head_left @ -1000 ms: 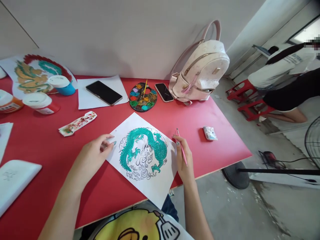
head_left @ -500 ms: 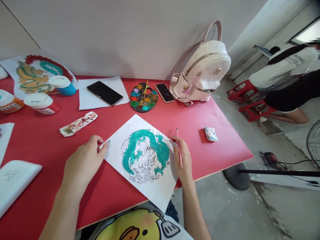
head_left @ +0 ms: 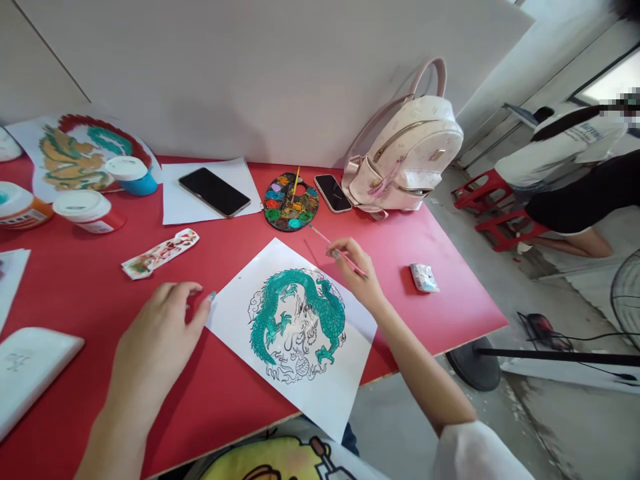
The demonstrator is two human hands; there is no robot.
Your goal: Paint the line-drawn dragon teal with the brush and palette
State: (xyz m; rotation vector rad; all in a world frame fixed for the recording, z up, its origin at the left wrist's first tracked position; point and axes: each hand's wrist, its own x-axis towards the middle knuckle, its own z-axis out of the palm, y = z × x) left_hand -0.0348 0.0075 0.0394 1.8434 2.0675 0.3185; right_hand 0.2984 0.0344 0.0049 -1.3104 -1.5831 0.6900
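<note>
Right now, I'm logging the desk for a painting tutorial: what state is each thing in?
Right hand: shut on pink paintbrush, tip toward palette.
Dragon sheet: flat, partly painted green.
Left hand: open, fingertip at sheet's corner.
Palette: wells filled, yellow brush resting on it.
Paint jars: lids on.
Phones: both screens dark.
Backpack: upright, against wall.

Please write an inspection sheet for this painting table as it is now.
Surface: red table against a wall.
Job's things: dragon sheet, partly painted teal; paintbrush; palette.
Clutter: phone on paper, second phone, backpack, paint jars, small packet.
Grippers: left hand open, fingertips at the sheet's corner; right hand grips the paintbrush, tip near the palette.
Cables: black cable on the floor by the fan base.
Surroundings: another person by red stools, right.
</note>
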